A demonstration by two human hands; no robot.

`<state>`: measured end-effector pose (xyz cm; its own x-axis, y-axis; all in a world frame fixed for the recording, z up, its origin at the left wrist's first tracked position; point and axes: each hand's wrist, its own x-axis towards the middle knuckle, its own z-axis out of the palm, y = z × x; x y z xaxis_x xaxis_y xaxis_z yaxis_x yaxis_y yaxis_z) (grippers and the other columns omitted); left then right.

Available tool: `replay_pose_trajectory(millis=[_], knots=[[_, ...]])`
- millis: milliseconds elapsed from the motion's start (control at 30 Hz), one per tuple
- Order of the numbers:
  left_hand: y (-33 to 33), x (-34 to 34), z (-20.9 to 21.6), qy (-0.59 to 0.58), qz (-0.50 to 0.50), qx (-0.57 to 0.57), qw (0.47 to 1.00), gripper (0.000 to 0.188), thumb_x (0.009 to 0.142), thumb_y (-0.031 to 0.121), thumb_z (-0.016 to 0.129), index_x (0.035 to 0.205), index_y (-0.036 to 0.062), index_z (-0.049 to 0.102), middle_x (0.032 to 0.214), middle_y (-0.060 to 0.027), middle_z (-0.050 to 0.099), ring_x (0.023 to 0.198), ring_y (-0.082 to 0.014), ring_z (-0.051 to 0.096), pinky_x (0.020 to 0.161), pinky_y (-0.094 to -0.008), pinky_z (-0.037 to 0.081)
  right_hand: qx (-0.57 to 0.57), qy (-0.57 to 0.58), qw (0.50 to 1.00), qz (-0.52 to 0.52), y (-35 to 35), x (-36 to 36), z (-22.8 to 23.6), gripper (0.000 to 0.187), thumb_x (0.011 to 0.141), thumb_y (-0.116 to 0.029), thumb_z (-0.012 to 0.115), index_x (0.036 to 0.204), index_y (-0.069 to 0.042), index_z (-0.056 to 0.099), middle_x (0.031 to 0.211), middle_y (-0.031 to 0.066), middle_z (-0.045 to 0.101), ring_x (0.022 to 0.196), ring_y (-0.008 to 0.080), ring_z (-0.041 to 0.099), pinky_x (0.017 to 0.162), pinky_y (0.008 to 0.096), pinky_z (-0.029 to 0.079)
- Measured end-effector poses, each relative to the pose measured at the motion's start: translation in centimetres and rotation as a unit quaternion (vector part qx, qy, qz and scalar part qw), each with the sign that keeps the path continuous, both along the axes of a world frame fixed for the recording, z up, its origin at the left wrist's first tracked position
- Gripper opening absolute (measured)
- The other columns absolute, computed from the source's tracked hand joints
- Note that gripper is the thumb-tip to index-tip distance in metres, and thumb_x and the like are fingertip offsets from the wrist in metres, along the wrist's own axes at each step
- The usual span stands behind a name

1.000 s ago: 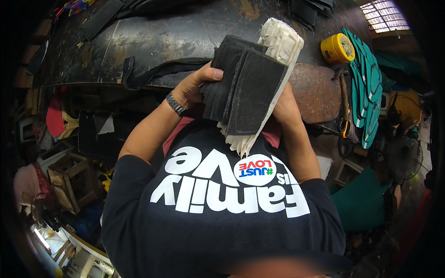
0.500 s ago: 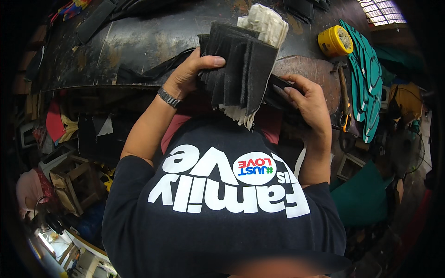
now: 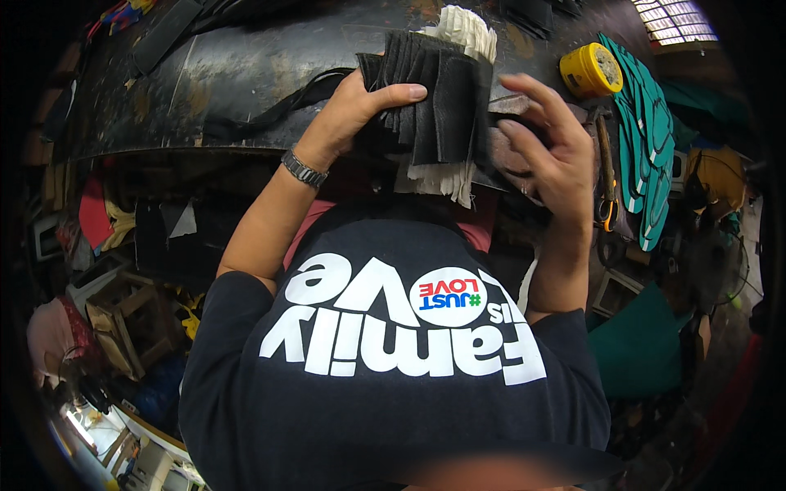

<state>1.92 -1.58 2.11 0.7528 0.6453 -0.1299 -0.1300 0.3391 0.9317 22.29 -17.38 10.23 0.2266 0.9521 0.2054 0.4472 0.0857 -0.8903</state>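
My left hand [image 3: 360, 110] is closed on a fanned stack of black fabric pieces [image 3: 438, 106], its thumb laid across their front. Cream-white fabric layers [image 3: 467, 31] stick out past the stack's far end, and a pale frayed edge shows at its near end. The stack is held up over the front edge of the table. To the right of it, my right hand [image 3: 553, 143] is raised with thumb and fingers apart. I see nothing between them, though the fingertips are slightly blurred.
The dark, worn table [image 3: 246, 74] has black strips [image 3: 286, 110] lying left of the stack. At right are a yellow bucket [image 3: 591, 70], a hammer [image 3: 604, 147], orange-handled scissors [image 3: 607, 211] and overlapping green cut pieces [image 3: 647, 139]. A wooden stool [image 3: 135, 319] stands lower left.
My right hand has let go of the black pieces at the stack's right side and spread its fingers. The stack in my left hand has turned a little and its pieces sit closer together.
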Motion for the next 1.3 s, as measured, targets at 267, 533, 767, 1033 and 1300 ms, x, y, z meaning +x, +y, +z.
replay_pose_trajectory(millis=[267, 533, 767, 1033, 1300], knots=[[-0.1, -0.8, -0.9, 0.002, 0.061, 0.046, 0.997, 0.049, 0.097, 0.036, 0.071, 0.133, 0.0041, 0.06, 0.118, -0.0049, 0.068, 0.104, -0.0113, 0.065, 0.093, -0.0275, 0.052, 0.086, -0.314, 0.943, 0.076, 7.3, -4.0, -0.6, 0.037, 0.088, -0.019, 0.079, 0.124, -0.014, 0.07, 0.085, 0.0126, 0.07, 0.065, 0.0243, 0.065, 0.066, 0.0323, 0.053], [0.9, -2.4, -2.2, -0.193, -0.022, -0.15, 0.969, 0.062, 0.109, 0.056, 0.041, 0.137, 0.0039, 0.059, 0.123, -0.0088, 0.067, 0.102, -0.0127, 0.065, 0.085, -0.0244, 0.051, 0.0, -0.529, 0.839, 0.123, 8.6, -5.8, 0.8, 0.056, 0.092, -0.046, 0.069, 0.145, -0.031, 0.057, 0.076, 0.0112, 0.069, 0.066, 0.0291, 0.069, 0.058, 0.0399, 0.051], [0.5, -4.0, -2.9, -0.076, 0.274, -0.013, 0.959, 0.037, 0.108, 0.025, 0.056, 0.138, 0.0034, 0.061, 0.12, -0.0003, 0.062, 0.111, -0.0084, 0.057, 0.096, -0.0221, 0.041, -0.011, -0.567, 0.798, 0.206, 10.7, -5.8, 1.0, 0.047, 0.095, -0.043, 0.066, 0.14, -0.03, 0.061, 0.071, 0.0113, 0.068, 0.067, 0.0305, 0.069, 0.058, 0.0408, 0.051], [-0.3, -4.8, -0.9, -0.104, 0.331, 0.278, 0.895, 0.027, 0.092, 0.0, 0.073, 0.118, 0.006, 0.072, 0.095, 0.0034, 0.062, 0.092, -0.0065, 0.057, 0.088, -0.022, 0.045, -0.024, -0.522, 0.836, 0.168, 11.0, -6.0, 0.8, 0.049, 0.09, -0.047, 0.071, 0.135, -0.027, 0.066, 0.078, 0.0126, 0.072, 0.073, 0.0334, 0.071, 0.064, 0.0434, 0.054], [-0.4, -7.2, -0.3, 0.087, 0.248, 0.465, 0.845, 0.027, 0.086, 0.01, 0.079, 0.113, 0.0093, 0.076, 0.117, -0.0067, 0.066, 0.103, -0.0185, 0.065, 0.09, -0.0316, 0.05, -0.019, -0.499, 0.854, 0.145, 10.6, -5.8, 0.4, 0.052, 0.087, -0.049, 0.074, 0.133, -0.026, 0.067, 0.081, 0.0142, 0.073, 0.077, 0.0341, 0.072, 0.068, 0.0438, 0.056]])
